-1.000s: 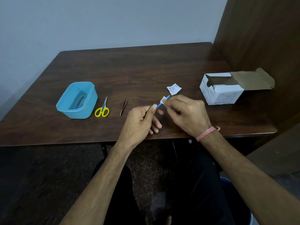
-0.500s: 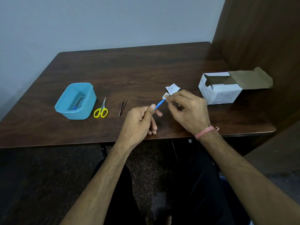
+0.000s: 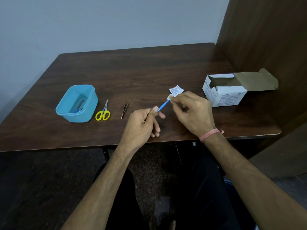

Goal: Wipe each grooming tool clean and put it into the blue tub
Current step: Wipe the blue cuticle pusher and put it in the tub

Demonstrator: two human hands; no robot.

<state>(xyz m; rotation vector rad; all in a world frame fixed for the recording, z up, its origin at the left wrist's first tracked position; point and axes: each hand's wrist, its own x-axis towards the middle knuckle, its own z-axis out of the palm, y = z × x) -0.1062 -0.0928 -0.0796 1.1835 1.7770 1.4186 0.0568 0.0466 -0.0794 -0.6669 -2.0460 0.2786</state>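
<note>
My left hand [image 3: 142, 125] pinches the near end of a thin blue grooming tool [image 3: 163, 106] that slants up to the right over the table. At its far tip, my right hand [image 3: 194, 113] pinches a small white wipe [image 3: 169, 97] round the tool. The blue tub [image 3: 77, 103] stands at the left with a blue tool lying inside. Yellow-handled scissors [image 3: 103, 112] lie just right of the tub, and metal tweezers [image 3: 125, 108] lie right of the scissors.
A torn white wipe wrapper [image 3: 176, 90] lies just beyond my right hand. An open white cardboard box [image 3: 224, 92] sits at the right, near a wooden partition [image 3: 265, 30]. The dark wooden table [image 3: 132, 72] ends close to my wrists.
My right hand has slid the wipe outward along the blue tool, from near its middle to its far tip. My left hand keeps its pinch on the near end.
</note>
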